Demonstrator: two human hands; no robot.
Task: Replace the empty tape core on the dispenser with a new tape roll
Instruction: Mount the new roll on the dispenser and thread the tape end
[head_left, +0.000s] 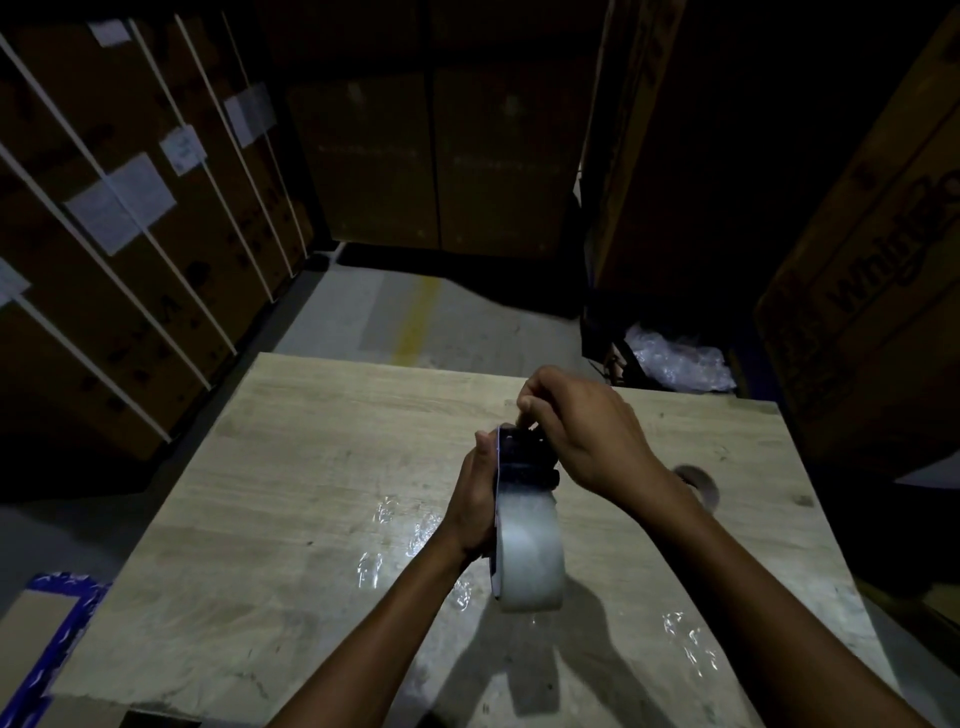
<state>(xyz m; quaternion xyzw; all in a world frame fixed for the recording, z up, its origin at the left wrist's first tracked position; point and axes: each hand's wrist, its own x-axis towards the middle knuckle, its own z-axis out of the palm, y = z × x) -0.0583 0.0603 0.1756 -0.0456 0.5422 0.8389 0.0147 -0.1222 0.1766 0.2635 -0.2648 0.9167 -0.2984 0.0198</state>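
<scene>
We see the left hand (475, 499) clamped around the dispenser (522, 460) and tape roll (530, 551) above the table (291, 467); right hand (587, 431) fingertips pinch its top (what they pinch is hidden).

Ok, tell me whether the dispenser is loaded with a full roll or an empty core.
Full roll: a thick clear tape roll sits on the dispenser, held above the table.

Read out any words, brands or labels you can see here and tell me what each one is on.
"Whirl...", cut off and dim: printed on the right cardboard box.
White labels on the left boxes: too blurred to read.
Tape roll and dispenser: no readable text.
</scene>
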